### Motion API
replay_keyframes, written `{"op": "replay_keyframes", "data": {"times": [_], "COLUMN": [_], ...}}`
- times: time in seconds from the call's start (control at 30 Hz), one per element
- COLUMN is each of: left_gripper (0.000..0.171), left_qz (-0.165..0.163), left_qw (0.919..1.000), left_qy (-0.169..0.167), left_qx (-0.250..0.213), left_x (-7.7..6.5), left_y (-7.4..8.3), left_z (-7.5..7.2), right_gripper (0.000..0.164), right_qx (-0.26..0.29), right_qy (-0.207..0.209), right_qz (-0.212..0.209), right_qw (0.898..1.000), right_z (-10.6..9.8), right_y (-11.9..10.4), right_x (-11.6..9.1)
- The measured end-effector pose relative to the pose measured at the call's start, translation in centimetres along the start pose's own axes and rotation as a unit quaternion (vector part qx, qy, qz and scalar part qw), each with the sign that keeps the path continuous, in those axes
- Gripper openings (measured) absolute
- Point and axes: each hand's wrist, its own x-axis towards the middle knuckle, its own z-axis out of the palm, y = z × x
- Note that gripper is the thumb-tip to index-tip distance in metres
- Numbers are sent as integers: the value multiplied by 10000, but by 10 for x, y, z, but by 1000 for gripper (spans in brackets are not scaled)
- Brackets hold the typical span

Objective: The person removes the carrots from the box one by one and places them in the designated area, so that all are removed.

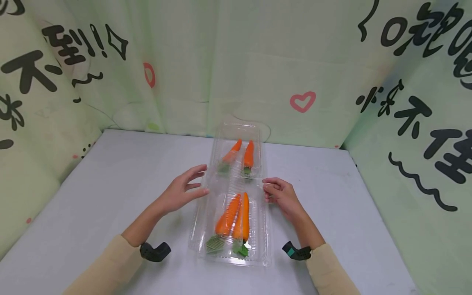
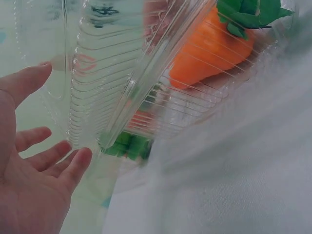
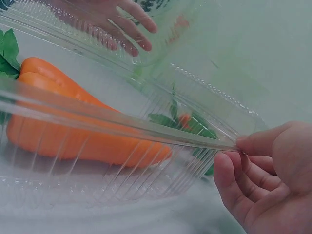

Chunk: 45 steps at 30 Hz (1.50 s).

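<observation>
The right hand [image 1: 280, 196] pinches the rim of the near box [image 1: 259, 229] at about 2 o'clock; the left hand [image 1: 184, 190] spreads loosely at 10 o'clock by its raised lid [image 2: 105, 73], contact unclear. A hard tug on that one pinched edge could tip the light base and roll the carrots [image 1: 229, 215]; uneven pressure could buckle the lid, and leaves could snag in the seam. The near box is thin, glossy, see-through and ribbed; its smooth orange carrots point toward 12, leaves toward 6. Beyond, at 12 o'clock, the far box [image 1: 241, 131] could get nudged along the bench [image 1: 313, 176].
</observation>
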Motion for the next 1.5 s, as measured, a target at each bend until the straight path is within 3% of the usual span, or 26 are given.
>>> {"op": "replay_keyframes", "data": {"times": [1.1, 1.5], "left_gripper": [68, 66], "left_qz": [99, 297], "left_qw": [9996, 9988], "left_qy": [87, 59], "left_qx": [-230, -390], "left_x": [-4, -6], "left_y": [3, 1], "left_z": [-18, -25], "right_gripper": [38, 38], "right_qx": [-77, -92], "right_qy": [83, 46], "right_qz": [150, 136], "right_qw": [9998, 9999], "right_z": [0, -1], "right_y": [0, 1], "right_x": [-1, 0]}}
